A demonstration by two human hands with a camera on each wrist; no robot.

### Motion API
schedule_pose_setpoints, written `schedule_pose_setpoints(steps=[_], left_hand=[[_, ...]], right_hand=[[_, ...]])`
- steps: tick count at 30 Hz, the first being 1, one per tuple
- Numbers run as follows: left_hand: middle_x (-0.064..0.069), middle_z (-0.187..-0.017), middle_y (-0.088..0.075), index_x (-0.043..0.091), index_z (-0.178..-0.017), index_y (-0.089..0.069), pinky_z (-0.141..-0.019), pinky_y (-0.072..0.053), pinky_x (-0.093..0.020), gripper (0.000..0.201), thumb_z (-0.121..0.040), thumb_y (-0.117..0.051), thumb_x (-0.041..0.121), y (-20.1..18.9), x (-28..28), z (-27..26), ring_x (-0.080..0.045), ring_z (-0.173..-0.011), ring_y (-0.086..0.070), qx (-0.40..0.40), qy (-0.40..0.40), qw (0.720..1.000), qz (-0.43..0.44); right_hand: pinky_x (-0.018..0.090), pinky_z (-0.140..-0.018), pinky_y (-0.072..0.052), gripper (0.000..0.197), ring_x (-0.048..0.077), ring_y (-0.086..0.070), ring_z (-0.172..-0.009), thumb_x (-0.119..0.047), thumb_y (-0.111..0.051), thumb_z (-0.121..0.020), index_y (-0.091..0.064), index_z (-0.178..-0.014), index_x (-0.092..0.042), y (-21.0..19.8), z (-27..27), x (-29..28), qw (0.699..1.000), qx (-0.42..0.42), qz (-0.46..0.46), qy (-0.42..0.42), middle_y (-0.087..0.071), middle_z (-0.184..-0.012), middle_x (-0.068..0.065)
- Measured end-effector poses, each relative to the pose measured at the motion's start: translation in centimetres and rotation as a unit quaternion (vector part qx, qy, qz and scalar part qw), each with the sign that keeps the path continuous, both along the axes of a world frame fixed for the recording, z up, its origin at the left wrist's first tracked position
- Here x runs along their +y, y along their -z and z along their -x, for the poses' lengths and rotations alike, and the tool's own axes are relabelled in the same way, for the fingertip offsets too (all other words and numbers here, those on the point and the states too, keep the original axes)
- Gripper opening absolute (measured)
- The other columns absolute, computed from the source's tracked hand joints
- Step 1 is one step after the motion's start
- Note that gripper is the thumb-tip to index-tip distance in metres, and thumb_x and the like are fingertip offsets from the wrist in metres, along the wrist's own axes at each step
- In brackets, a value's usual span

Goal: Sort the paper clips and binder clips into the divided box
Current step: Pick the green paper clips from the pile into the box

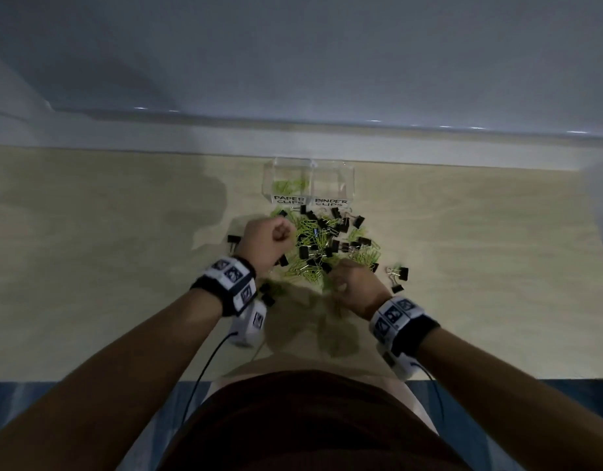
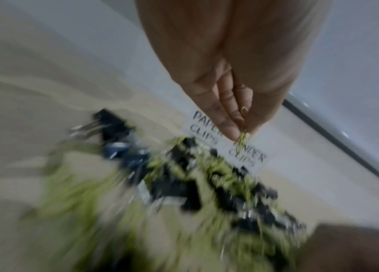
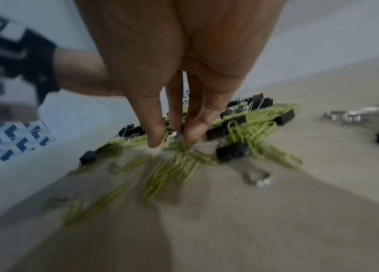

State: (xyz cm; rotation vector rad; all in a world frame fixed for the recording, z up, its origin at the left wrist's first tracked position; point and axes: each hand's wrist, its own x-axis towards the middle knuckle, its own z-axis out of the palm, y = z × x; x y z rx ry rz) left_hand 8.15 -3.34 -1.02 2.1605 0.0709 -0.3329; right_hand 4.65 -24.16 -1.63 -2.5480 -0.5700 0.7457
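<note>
A clear divided box (image 1: 351, 185) stands at the back of the table, labelled PAPER CLIPS on the left and BINDER CLIPS on the right. Green paper clips (image 1: 289, 185) lie in its left compartment. In front of it is a mixed pile (image 1: 322, 246) of green paper clips and black binder clips. My left hand (image 1: 276, 232) is raised over the pile's left side and pinches a green paper clip (image 2: 243, 137) between thumb and fingertips. My right hand (image 1: 344, 278) reaches down into the pile's near edge, and its fingertips (image 3: 195, 132) close on a small silvery binder clip handle (image 3: 176, 134). Both wrist views are blurred.
One stray binder clip (image 1: 234, 240) lies left of the pile and two binder clips (image 1: 400, 273) lie right of it. A pale ledge (image 1: 327, 144) and a wall run right behind the box. The wooden table (image 1: 123, 232) spreads wide on both sides.
</note>
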Motion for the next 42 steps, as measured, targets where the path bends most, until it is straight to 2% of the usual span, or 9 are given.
schedule_pose_setpoints(steps=[7,12,16,19,22,24,28,34,42], left_hand=[[0.002,-0.086,-0.064,0.009,-0.093,-0.065,-0.059,-0.045,-0.007,0.010,-0.083,-0.065,0.007,-2.9,-0.1,-9.8,0.000,-0.069,-0.055,-0.104,-0.072,0.992,-0.025],[-0.008,-0.097,-0.069,0.006,-0.095,-0.068,-0.079,-0.051,-0.023,0.013,-0.084,-0.061,0.003,-1.2,0.3,-12.0,-0.014,-0.081,-0.060,-0.059,0.004,0.990,-0.131],[-0.002,-0.102,-0.062,0.009,-0.099,-0.064,-0.083,-0.047,-0.024,0.012,-0.089,-0.057,0.012,-1.3,-0.5,-9.3,-0.015,-0.088,-0.057,-0.112,0.063,0.976,-0.174],[0.003,-0.103,-0.061,0.015,-0.101,-0.063,-0.086,-0.048,-0.025,0.013,-0.091,-0.057,0.021,-0.4,-1.9,-4.5,-0.008,-0.086,-0.053,-0.109,0.149,0.970,-0.156],[0.002,-0.113,-0.058,0.018,-0.111,-0.061,-0.095,-0.045,-0.029,0.022,-0.092,-0.055,0.027,1.8,-3.1,0.0,-0.008,-0.095,-0.050,-0.075,0.285,0.940,-0.169],[0.000,-0.119,-0.053,0.017,-0.121,-0.056,-0.095,-0.045,-0.029,0.032,-0.091,-0.056,0.028,3.1,-3.7,1.6,-0.013,-0.103,-0.050,-0.067,0.329,0.924,-0.183],[-0.004,-0.129,-0.041,0.014,-0.126,-0.047,-0.091,-0.049,-0.031,0.045,-0.086,-0.064,0.025,4.3,-3.8,2.8,-0.019,-0.108,-0.050,-0.042,0.267,0.941,-0.202],[-0.007,-0.129,-0.049,0.012,-0.128,-0.047,-0.088,-0.050,-0.030,0.040,-0.089,-0.054,0.008,4.3,-2.3,3.1,-0.021,-0.105,-0.057,-0.048,0.207,0.964,-0.159],[0.004,-0.094,-0.066,0.019,-0.108,-0.057,-0.077,-0.048,-0.021,0.028,-0.083,-0.066,0.010,0.6,0.7,-0.1,-0.011,-0.085,-0.061,-0.007,0.009,1.000,0.000]], right_hand=[[0.031,-0.080,-0.048,0.023,0.027,-0.055,-0.098,-0.013,-0.058,-0.085,-0.064,-0.105,-0.004,2.3,0.9,0.8,0.998,-0.031,0.016,0.058,-0.051,-0.114,0.009],[0.041,-0.079,-0.052,0.021,0.033,-0.058,-0.100,-0.018,-0.053,-0.090,-0.068,-0.096,-0.004,2.1,1.2,0.8,0.998,-0.057,-0.001,0.034,-0.056,-0.116,0.013],[0.033,-0.065,-0.053,0.037,0.030,-0.063,-0.080,-0.027,-0.039,-0.088,-0.069,-0.085,-0.006,2.7,1.6,0.4,0.994,-0.093,-0.050,0.038,-0.063,-0.099,0.012],[0.023,-0.068,-0.045,0.011,0.024,-0.061,-0.075,-0.008,-0.057,-0.083,-0.068,-0.082,-0.005,2.4,1.3,-0.9,0.991,-0.061,-0.096,0.077,-0.064,-0.092,0.011],[0.020,-0.066,-0.047,0.006,0.013,-0.059,-0.070,-0.003,-0.067,-0.079,-0.067,-0.076,-0.009,2.4,0.7,-2.8,0.966,-0.047,-0.152,0.203,-0.065,-0.082,0.005],[0.011,-0.058,-0.048,0.007,0.002,-0.062,-0.064,-0.008,-0.067,-0.082,-0.066,-0.077,-0.012,2.2,0.1,-3.7,0.937,0.024,-0.164,0.309,-0.065,-0.077,-0.001],[0.011,-0.057,-0.050,0.007,0.006,-0.061,-0.058,-0.008,-0.067,-0.083,-0.068,-0.076,-0.009,1.8,-1.6,-4.7,0.899,0.084,-0.198,0.382,-0.067,-0.071,0.004],[0.034,-0.072,-0.057,0.009,0.015,-0.064,-0.062,-0.006,-0.066,-0.084,-0.066,-0.075,-0.008,0.9,-3.6,-3.0,0.877,0.131,-0.268,0.378,-0.067,-0.069,0.007],[0.038,-0.069,-0.060,0.012,0.020,-0.069,-0.071,-0.013,-0.063,-0.085,-0.064,-0.073,-0.013,-1.6,-12.5,4.5,0.924,0.012,-0.242,0.295,-0.071,-0.072,0.005]])
